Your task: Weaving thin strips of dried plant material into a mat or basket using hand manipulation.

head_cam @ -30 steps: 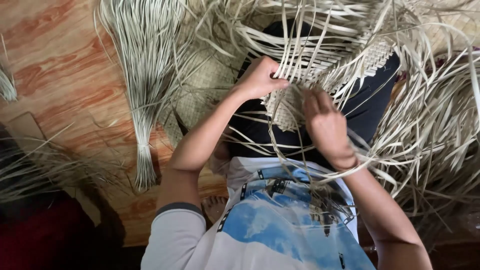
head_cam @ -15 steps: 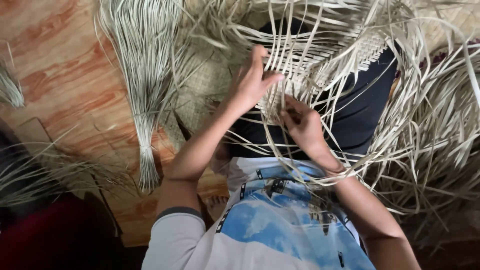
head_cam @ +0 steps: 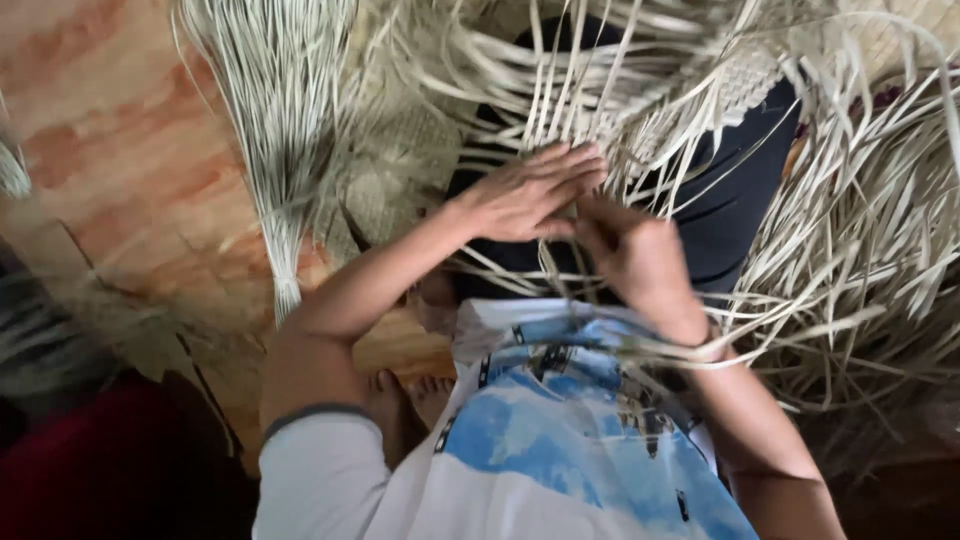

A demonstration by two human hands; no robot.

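A half-woven mat of pale straw strips (head_cam: pixel 745 75) lies over my dark-clothed lap (head_cam: pixel 745 200), with long loose strips (head_cam: pixel 860 250) fanning out to the right. My left hand (head_cam: pixel 525 190) lies flat on the strips at the weave's edge, fingers stretched out side by side. Just below and right of it, my right hand (head_cam: pixel 635 255) is curled, its fingers pinching a few strips. The two hands touch at the fingertips. The picture is blurred by motion.
A tied bundle of thin pale strips (head_cam: pixel 280 120) lies on the reddish wooden floor (head_cam: pixel 110 150) to the left. My bare foot (head_cam: pixel 420 390) shows under my left arm. A dark red object (head_cam: pixel 100 470) sits at the bottom left.
Both hands have come down and left along the weave. The left hand has flattened out over the strips, and the right hand has closed up against it.
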